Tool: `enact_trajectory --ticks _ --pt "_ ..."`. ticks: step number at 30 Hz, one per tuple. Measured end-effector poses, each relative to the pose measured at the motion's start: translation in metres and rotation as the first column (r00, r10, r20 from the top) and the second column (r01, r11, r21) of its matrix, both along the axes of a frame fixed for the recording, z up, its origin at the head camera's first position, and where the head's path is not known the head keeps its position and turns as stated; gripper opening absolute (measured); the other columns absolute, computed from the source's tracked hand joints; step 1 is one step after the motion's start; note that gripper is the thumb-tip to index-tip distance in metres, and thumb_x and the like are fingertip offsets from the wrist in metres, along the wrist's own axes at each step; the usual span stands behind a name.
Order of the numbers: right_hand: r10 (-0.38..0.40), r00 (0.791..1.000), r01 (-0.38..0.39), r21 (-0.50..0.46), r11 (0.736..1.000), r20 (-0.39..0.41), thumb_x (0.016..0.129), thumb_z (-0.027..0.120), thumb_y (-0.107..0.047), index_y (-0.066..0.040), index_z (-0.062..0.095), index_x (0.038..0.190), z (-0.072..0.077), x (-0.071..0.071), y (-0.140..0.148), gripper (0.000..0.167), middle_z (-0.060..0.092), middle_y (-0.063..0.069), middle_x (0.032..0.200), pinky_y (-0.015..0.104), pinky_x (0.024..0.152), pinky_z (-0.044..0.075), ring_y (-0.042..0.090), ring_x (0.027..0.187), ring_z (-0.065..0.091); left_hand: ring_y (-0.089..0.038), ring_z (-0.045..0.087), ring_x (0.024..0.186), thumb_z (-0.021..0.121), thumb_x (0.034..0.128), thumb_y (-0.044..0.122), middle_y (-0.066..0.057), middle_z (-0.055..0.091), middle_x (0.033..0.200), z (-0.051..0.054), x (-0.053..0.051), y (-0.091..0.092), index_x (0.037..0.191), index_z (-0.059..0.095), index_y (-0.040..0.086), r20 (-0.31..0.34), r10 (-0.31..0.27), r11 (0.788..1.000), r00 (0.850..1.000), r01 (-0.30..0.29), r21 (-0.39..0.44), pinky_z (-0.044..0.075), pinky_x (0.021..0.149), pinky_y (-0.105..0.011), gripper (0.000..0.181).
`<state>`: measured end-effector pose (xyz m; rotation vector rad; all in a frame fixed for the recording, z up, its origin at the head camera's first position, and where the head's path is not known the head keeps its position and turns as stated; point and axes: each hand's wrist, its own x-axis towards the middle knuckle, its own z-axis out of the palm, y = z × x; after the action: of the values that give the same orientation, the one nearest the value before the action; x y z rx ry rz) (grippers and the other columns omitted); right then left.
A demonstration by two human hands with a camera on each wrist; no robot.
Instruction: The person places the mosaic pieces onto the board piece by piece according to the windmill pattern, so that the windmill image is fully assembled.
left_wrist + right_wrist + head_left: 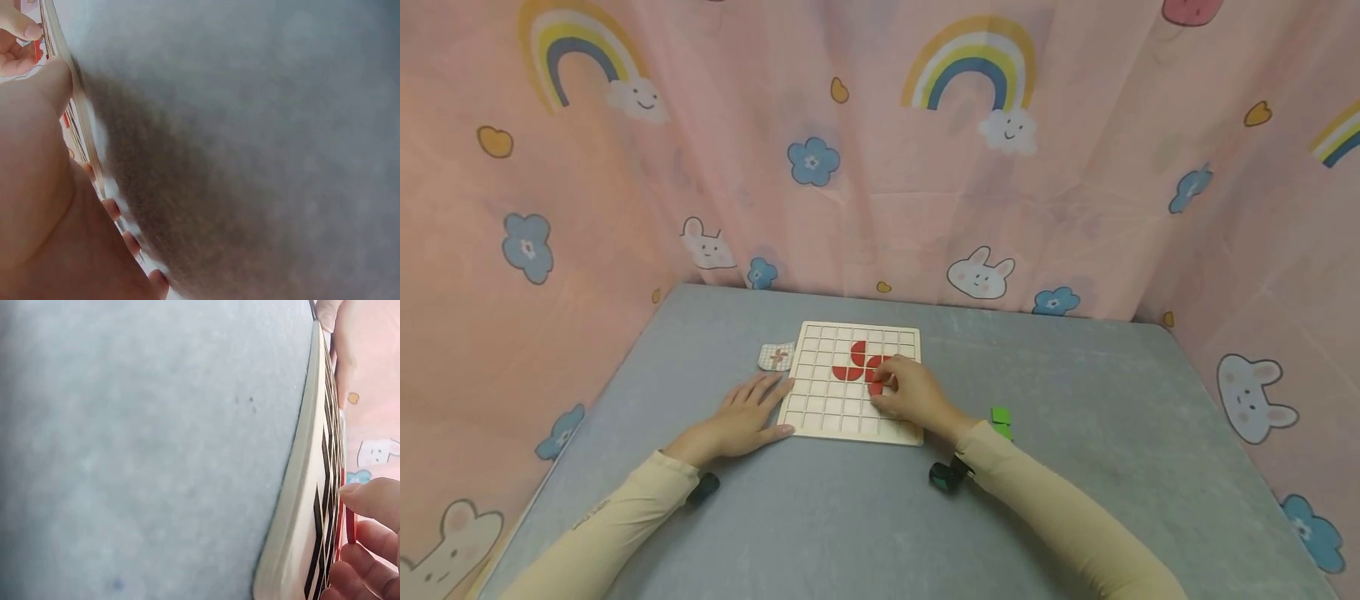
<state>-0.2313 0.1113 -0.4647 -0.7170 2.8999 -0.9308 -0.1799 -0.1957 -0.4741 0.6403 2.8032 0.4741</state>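
Observation:
A pale wooden board (827, 417) with a square grid lies flat on the table. Several red rounded pieces (847, 374) sit in its middle cells, forming a pinwheel-like shape. Over the board's right side, my right hand (913, 392) pinches a red piece (351, 529) between thumb and fingers, just above or against the grid; exact contact cannot be told. My left hand (741, 421) is spread on the table, its fingertips and thumb touching the board's left edge. Part of the red shape is hidden behind the right hand.
Left of the board lies a small card (777, 357) printed with a grid and a red pattern. Green square pieces (1001, 415) lie to the right, beside the right forearm. A pink patterned curtain (880, 200) hangs behind the grey table (1112, 467).

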Motion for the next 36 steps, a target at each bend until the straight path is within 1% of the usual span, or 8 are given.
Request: enact_trajectory --ticks 6,13,22,30,36 --pt "0.001 1.000 -0.001 0.003 1.000 -0.020 0.079 0.084 -0.024 -0.013 0.070 0.095 -0.001 0.000 -0.004 0.024 0.065 -0.001 0.092 0.025 0.071 0.046 0.011 0.079 0.056 -0.047 0.012 0.151 0.052 0.0995 0.049 -0.021 0.015 0.164 0.007 0.001 0.003 0.158 0.020 0.009 0.010 0.011 1.000 1.000 -0.011 -0.027 0.014 0.117 -0.068 0.078" --pt "-0.048 0.999 0.048 0.012 0.999 -0.007 0.078 0.085 -0.027 -0.013 0.070 0.090 -0.002 0.000 -0.009 0.024 0.065 -0.001 0.090 0.027 0.074 0.048 0.012 0.080 0.057 -0.045 0.010 0.153 0.052 0.0994 0.049 -0.018 0.013 0.166 0.004 0.000 0.002 0.159 0.017 0.011 0.019 0.020 0.998 1.000 -0.019 -0.052 0.013 0.119 -0.067 0.079" --pt "-0.090 0.996 0.090 0.001 0.996 0.019 0.079 0.085 -0.028 -0.012 0.070 0.090 -0.001 0.003 -0.012 0.025 0.065 0.000 0.089 0.029 0.075 0.049 0.012 0.080 0.056 -0.045 0.010 0.153 0.052 0.0996 0.049 -0.018 0.012 0.166 0.005 0.000 0.002 0.159 0.017 0.011 0.028 0.016 0.999 0.999 -0.015 -0.052 0.013 0.118 -0.067 0.079" --pt "-0.102 0.995 0.102 -0.008 0.995 0.004 0.079 0.085 -0.030 -0.012 0.070 0.090 -0.004 0.002 -0.012 0.026 0.065 0.001 0.089 0.029 0.074 0.049 0.013 0.079 0.056 -0.045 0.009 0.153 0.051 0.0998 0.049 -0.018 0.012 0.166 0.006 -0.001 0.003 0.160 0.016 0.011 0.031 0.017 0.999 0.999 -0.016 -0.045 0.013 0.119 -0.067 0.079" --pt "-0.092 0.996 0.092 -0.019 0.996 0.002 0.078 0.086 -0.030 -0.011 0.071 0.091 -0.006 0.000 -0.011 0.027 0.066 0.001 0.089 0.027 0.074 0.048 0.012 0.079 0.056 -0.045 0.010 0.152 0.052 0.0997 0.049 -0.018 0.012 0.166 0.006 0.001 0.002 0.159 0.017 0.011 0.026 0.016 0.999 1.000 -0.015 -0.045 0.013 0.118 -0.067 0.079"
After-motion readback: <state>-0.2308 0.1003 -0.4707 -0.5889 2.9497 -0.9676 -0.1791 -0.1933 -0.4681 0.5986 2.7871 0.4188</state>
